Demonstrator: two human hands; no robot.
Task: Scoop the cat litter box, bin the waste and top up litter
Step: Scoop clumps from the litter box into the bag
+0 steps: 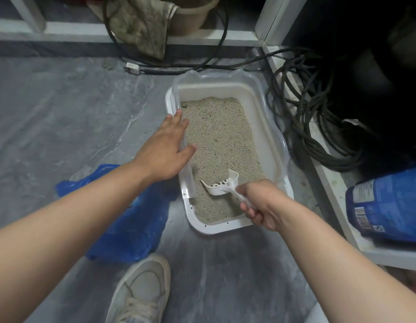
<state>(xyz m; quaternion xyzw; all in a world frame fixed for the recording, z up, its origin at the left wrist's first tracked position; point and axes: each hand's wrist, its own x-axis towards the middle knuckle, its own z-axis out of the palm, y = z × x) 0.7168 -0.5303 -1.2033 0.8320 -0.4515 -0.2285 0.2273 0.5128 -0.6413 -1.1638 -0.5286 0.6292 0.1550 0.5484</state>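
A white litter box (pixel 260 127) with a clear raised rim stands on the grey floor, filled with beige litter (pixel 223 141). My left hand (pixel 165 148) rests on the box's left rim with fingers straight and spread. My right hand (pixel 260 203) grips the handle of a white slotted scoop (pixel 222 185), whose blade lies in the litter at the near end of the box. A blue plastic bag (pixel 130 220) lies crumpled on the floor left of the box, under my left forearm. A blue litter sack (pixel 389 203) lies on a ledge at the right.
Black cables (pixel 314 127) coil right of the box and run behind it. A dirty cloth (pixel 141 24) and a beige tub (pixel 193 12) sit behind a white frame at the back. My shoe (pixel 141 292) stands on the floor near the bag.
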